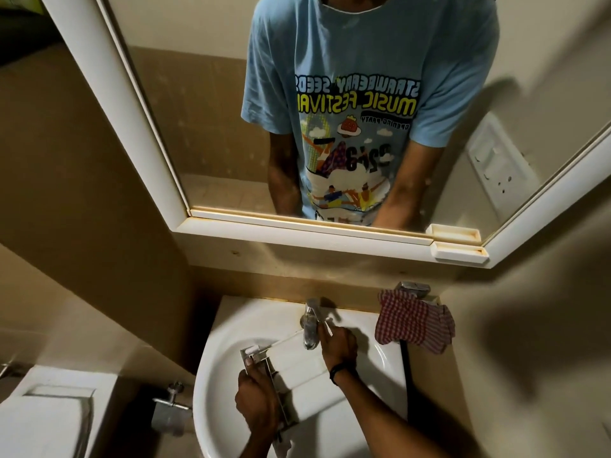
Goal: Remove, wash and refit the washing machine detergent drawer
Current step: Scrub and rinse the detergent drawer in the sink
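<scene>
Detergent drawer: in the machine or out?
Out. The detergent drawer lies across the sink under the tap; left hand grips one end, right hand is at the other. No machine in view.

We counted 1 white rectangular plastic detergent drawer (pixel 307 368), 1 white ceramic basin (pixel 231 328), 1 chrome tap (pixel 310 325), 1 red-and-white checked cloth (pixel 413 322), 1 white-framed mirror (pixel 297 231), 1 white toilet cistern (pixel 43 414), 1 black wristband (pixel 340 371) and 2 bare hands: left hand (pixel 258 401), right hand (pixel 339 342).
</scene>
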